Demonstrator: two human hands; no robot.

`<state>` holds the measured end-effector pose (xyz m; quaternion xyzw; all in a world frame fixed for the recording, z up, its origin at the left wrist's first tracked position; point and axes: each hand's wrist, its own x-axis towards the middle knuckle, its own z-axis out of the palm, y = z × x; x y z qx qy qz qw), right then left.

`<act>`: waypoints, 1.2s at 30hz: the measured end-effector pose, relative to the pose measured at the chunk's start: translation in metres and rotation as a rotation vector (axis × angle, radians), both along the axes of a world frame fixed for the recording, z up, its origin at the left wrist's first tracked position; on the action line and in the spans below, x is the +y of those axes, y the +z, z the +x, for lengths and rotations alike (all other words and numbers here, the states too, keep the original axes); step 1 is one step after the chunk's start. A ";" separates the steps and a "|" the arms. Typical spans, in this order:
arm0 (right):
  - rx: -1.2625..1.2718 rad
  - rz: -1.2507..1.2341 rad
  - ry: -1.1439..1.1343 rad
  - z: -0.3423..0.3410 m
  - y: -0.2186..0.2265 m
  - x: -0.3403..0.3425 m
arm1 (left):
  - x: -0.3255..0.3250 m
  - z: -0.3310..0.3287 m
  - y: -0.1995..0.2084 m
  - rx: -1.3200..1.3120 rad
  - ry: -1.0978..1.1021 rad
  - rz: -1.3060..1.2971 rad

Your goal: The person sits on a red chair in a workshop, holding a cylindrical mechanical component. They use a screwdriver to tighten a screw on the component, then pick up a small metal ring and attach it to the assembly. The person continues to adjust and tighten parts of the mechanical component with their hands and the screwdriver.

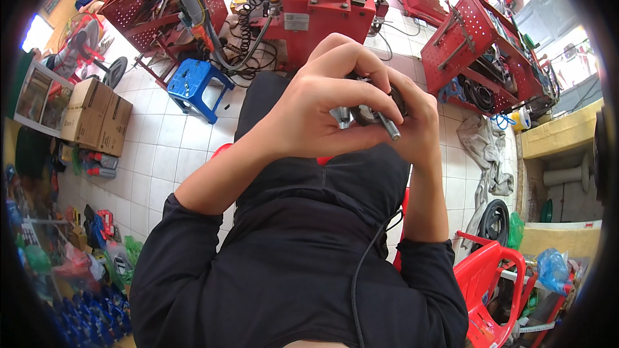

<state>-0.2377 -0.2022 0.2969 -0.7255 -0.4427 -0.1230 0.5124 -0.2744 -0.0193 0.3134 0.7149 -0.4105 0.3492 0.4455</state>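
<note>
- Our left hand point(319, 100) and right hand point(420, 119) are holding a metal part point(391, 129) in curled grips.
- We are seemingly working it, likely needing steadiness next.

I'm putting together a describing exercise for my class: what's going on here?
A person holds a small metal part up over their lap. The left grip curls around it, and the right grip meets it from the other side, its hold partly hidden. A short rod end pokes out between them. Ahead stand a blue stool and a red machine.
</note>
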 end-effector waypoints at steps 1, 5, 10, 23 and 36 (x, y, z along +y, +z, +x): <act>0.021 0.016 0.013 0.002 -0.001 0.000 | -0.001 0.001 0.000 -0.016 0.021 -0.006; 0.036 0.039 0.022 0.004 -0.003 -0.001 | -0.003 0.003 0.000 -0.052 0.073 -0.001; 0.068 0.056 0.006 0.005 -0.006 -0.003 | -0.007 0.002 -0.004 0.009 0.150 -0.085; 0.006 0.101 0.001 0.006 -0.002 -0.001 | 0.011 0.004 -0.011 -0.017 0.108 -0.029; -0.013 0.085 -0.017 0.008 0.000 -0.004 | 0.033 0.012 -0.024 0.073 0.021 -0.064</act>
